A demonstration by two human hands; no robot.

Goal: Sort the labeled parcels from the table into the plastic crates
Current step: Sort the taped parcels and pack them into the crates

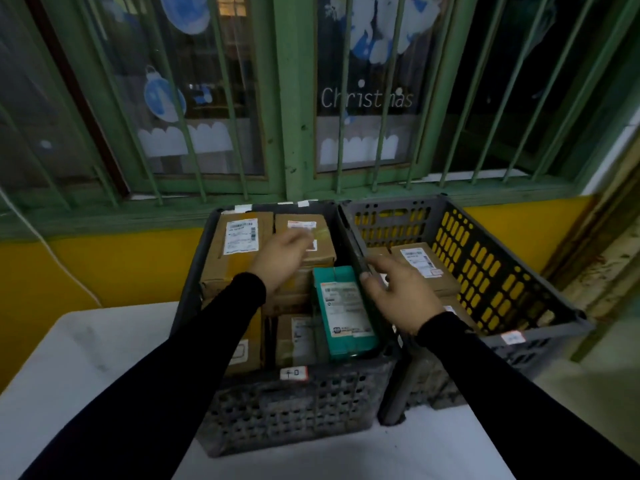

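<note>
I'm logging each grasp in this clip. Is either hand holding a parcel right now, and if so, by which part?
Neither holds one. The left hand hovers, blurred, above the left crate's brown parcels; the right hand hangs over the shared rim, fingers loose.

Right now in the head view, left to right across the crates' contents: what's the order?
Large brown parcel → left hand → teal box → right hand → labeled brown parcel in the right crate → right crate's perforated side wall.

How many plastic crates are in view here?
2. The left crate sits on the table, packed with parcels; the right crate stands touching it, holding fewer parcels. No others show.
</note>
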